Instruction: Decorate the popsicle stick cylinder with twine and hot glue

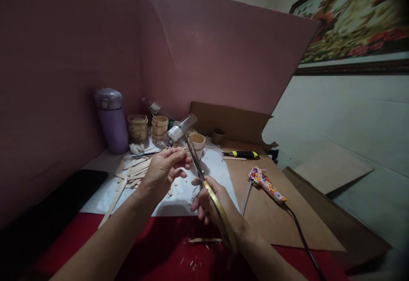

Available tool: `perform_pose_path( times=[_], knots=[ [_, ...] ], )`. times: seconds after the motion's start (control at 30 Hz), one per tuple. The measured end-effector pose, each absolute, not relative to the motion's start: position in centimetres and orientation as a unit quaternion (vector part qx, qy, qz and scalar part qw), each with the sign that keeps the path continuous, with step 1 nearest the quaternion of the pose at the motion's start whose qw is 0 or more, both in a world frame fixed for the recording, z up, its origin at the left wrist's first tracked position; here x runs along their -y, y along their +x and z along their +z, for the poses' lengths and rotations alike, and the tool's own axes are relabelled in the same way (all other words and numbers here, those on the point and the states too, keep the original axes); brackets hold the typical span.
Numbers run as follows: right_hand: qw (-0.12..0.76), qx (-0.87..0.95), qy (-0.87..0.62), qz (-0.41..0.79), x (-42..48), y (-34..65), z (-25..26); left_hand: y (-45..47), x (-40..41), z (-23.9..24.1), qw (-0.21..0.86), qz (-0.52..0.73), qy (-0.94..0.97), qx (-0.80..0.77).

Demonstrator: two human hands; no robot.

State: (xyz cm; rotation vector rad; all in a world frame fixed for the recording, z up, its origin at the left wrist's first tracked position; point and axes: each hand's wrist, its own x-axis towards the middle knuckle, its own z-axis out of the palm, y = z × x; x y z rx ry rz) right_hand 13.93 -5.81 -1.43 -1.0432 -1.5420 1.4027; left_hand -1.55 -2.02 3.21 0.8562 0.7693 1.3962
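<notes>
My right hand [212, 202] grips a pair of scissors [212, 193] with gold handles, their dark blades pointing up and away from me. The blades look nearly closed. Just left of them, my left hand [168, 166] has thumb and forefinger pinched together; whatever is between them is too small to make out. Flat wooden craft sticks [139, 172] lie in a loose pile on white paper [96, 204], partly behind my left forearm. Beyond the blade tips stands a small scalloped wooden cup [198, 143], partly covered by the scissors.
A hot glue gun [266, 185] and a yellow-black utility knife [244, 154] lie on cardboard [287, 225] at right. Behind are a purple bottle [112, 125], two more wooden cups [159, 129], plastic bottles [183, 126] and a dark cup [217, 136]. Wood scraps [204, 240] dot the red cloth.
</notes>
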Motion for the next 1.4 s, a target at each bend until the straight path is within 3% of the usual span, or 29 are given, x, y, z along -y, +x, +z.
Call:
perform_pose_path(
  times=[1.4],
  knots=[
    [0.393,0.648,-0.399,0.516,6.3,14.2,-0.9,-1.7,1.9,3.1,0.609,0.611,0.377,-0.336]
  ],
)
